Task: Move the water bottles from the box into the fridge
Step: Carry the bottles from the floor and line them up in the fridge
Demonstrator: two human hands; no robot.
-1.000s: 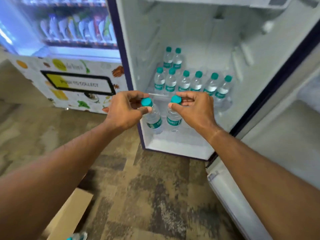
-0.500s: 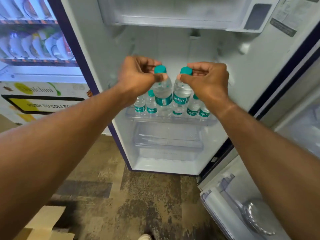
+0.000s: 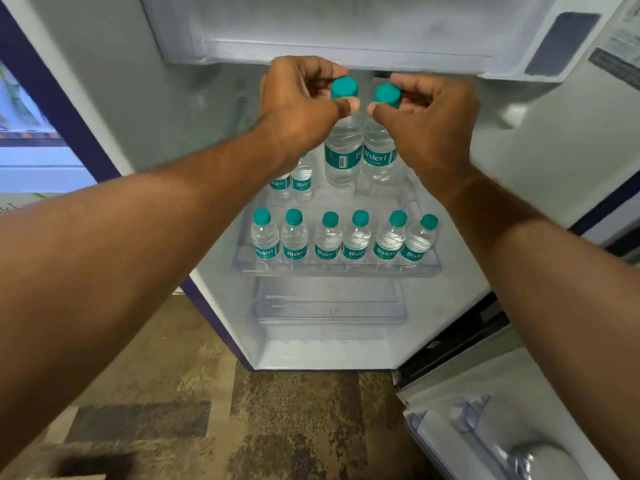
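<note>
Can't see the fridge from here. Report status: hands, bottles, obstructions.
Left hand and right hand each pinch one bottle's neck. Both bottles inside fridge, above back shelf. Front row full; nothing blocking.

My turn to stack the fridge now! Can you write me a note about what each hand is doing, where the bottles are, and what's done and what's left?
Left hand: its grip pinches the neck of the left bottle, under the teal cap.
Right hand: its grip pinches the neck of the right bottle the same way.
Both bottles hang upright, side by side, over the clear shelf inside the open fridge.
Done: a front row of six bottles stands on that shelf, with at least two more bottles behind on the left.
Left: set these two down, probably behind the front row. The box is barely in view, so how many remain is unknown.
</note>
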